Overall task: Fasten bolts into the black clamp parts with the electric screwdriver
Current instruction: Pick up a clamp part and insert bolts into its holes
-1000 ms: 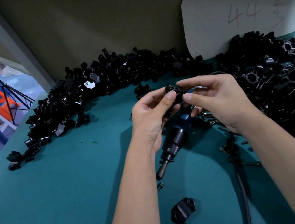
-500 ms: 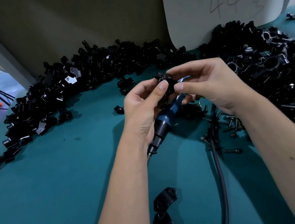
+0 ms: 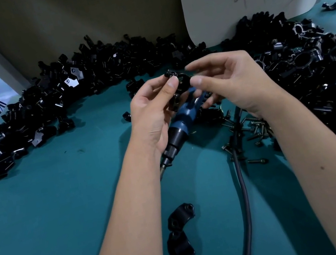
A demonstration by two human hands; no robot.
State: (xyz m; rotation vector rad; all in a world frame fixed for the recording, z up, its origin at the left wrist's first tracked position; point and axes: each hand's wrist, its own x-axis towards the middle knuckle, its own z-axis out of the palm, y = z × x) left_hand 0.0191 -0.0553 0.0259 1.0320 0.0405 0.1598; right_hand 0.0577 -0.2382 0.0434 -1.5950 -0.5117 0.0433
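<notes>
Teal desk (image 3: 43,216) strewn with black clamp heaps; left hand (image 3: 151,112) pinching small black clamp part (image 3: 178,85); right hand (image 3: 233,84) beside it, fingers loosely spread, grasping nothing.

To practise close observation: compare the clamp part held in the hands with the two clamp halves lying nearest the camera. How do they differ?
The held clamp is pinched in the left hand, raised off the mat; the two halves lie flat on the mat, untouched. The held clamp shows a round form; the halves are open arcs with visible bolt holes. The right hand hovers beside the held clamp, fingers apart. All are black.
</notes>
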